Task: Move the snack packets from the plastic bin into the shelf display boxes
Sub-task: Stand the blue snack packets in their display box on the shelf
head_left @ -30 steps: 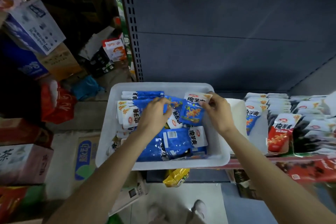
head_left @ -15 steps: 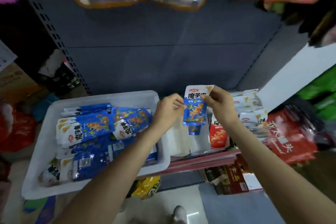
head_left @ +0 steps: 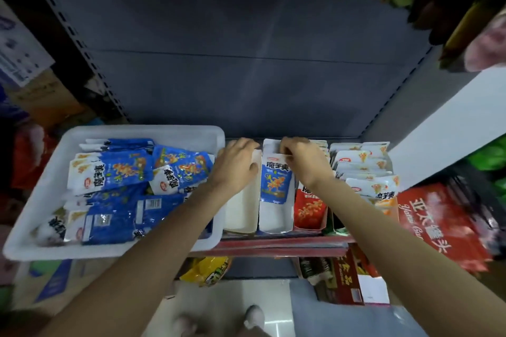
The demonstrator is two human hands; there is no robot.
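Observation:
A white plastic bin (head_left: 142, 131) on the left holds several blue and white snack packets (head_left: 115, 169) lying in a loose heap. Right of it stand two white display boxes on the shelf. The left box (head_left: 241, 210) has nothing in it. In the right box (head_left: 273, 217) one blue snack packet (head_left: 273, 183) stands leaning back. My right hand (head_left: 304, 164) pinches that packet's top edge. My left hand (head_left: 236, 164) lies over the back of the left box, thumb against the wall between the boxes, holding nothing.
Further right a box of red packets (head_left: 310, 208) and rows of white packets (head_left: 361, 164) fill the shelf. A large red bag (head_left: 438, 227) hangs at the right. Below the red shelf edge (head_left: 287, 243) are a yellow bag (head_left: 208, 268) and cartons. Bags hang overhead.
Both hands lifted one blue packet out of the bin and carried it right. It now stands in the right display box, and my left hand has let go of it.

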